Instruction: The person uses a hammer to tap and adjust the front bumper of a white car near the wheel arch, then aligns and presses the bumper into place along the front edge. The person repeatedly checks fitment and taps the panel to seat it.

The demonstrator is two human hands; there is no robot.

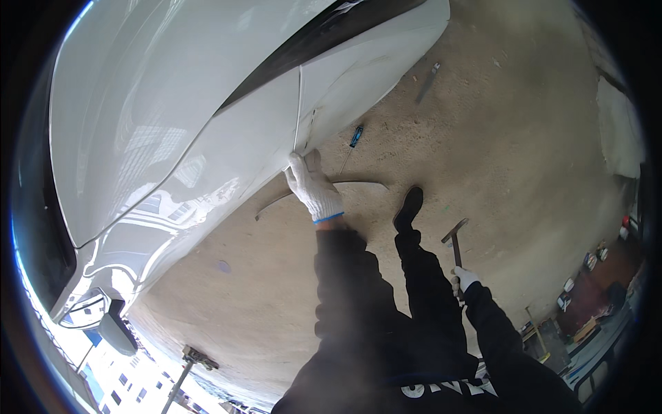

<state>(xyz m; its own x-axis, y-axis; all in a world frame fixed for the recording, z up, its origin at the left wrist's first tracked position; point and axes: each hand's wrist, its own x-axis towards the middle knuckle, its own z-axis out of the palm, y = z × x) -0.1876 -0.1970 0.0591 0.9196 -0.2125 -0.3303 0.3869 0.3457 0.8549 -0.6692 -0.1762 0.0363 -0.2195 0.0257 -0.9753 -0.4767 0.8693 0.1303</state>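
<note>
A white car (172, 103) fills the upper left, its body panel split by a thin upright seam. At the lower end of that seam is my left hand (314, 185), in a white knit glove with a blue cuff. Its fingers bend against the panel's bottom edge and appear to grip it; the fingertips are partly hidden. Lower right, my gloved right hand (464, 279) is closed around the handle of a hammer (455, 238). The hammer's head points up, away from the car and above the ground.
On the dusty ground lie a thin curved strip (364, 183), a blue-handled screwdriver (356, 136) and a long dark tool (427, 81). My dark shoe (409, 205) stands between the car and the hammer. Mixed items (586, 283) sit at the far right. A side mirror (117, 331) juts out lower left.
</note>
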